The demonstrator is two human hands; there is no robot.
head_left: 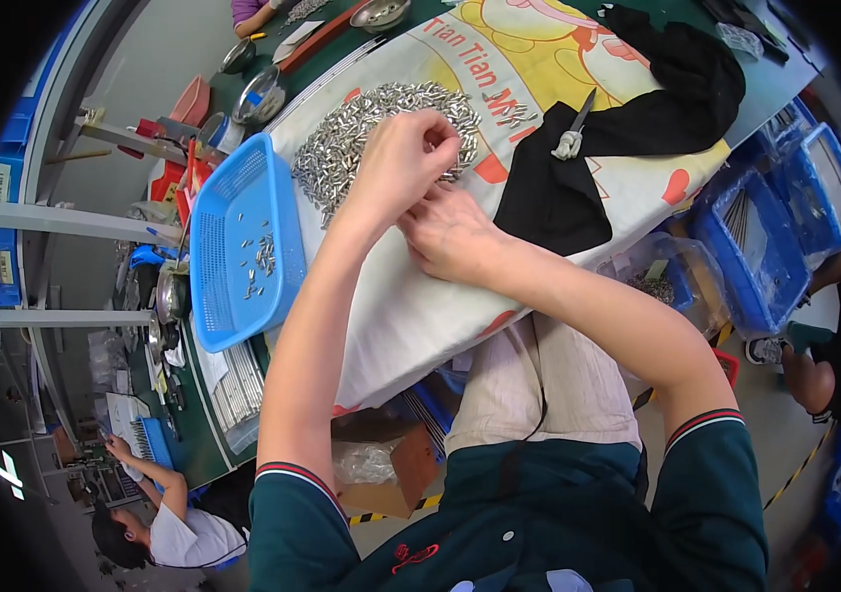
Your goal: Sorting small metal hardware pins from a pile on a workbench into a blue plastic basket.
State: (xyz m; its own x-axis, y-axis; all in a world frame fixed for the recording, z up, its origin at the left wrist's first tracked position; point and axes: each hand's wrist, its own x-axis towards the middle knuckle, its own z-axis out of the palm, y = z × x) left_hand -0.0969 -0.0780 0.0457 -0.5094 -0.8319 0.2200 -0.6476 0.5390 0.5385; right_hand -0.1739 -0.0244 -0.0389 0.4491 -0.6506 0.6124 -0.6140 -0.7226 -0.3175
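A heap of small shiny metal pieces (336,148), short and pin-like, lies on a printed cloth (371,345). My left hand (402,163) is over the heap's near right part, its thumb and fingers curled together. Just below it, my right hand (455,235) rests close to the cloth, fingers bent inward and partly covered by the left wrist. Whatever either hand pinches is hidden or too small to make out. Left of the heap stands a light blue plastic basket (205,257) with a few of the same metal pieces inside. A smaller group of pieces (507,109) lies to the right.
A black cloth (558,202) lies at the right, with a knife (578,128) with a white-wrapped handle on it. Metal bowls (258,96) stand beyond the basket. Blue crates (751,257) are at the far right. Another person (174,518) works at lower left.
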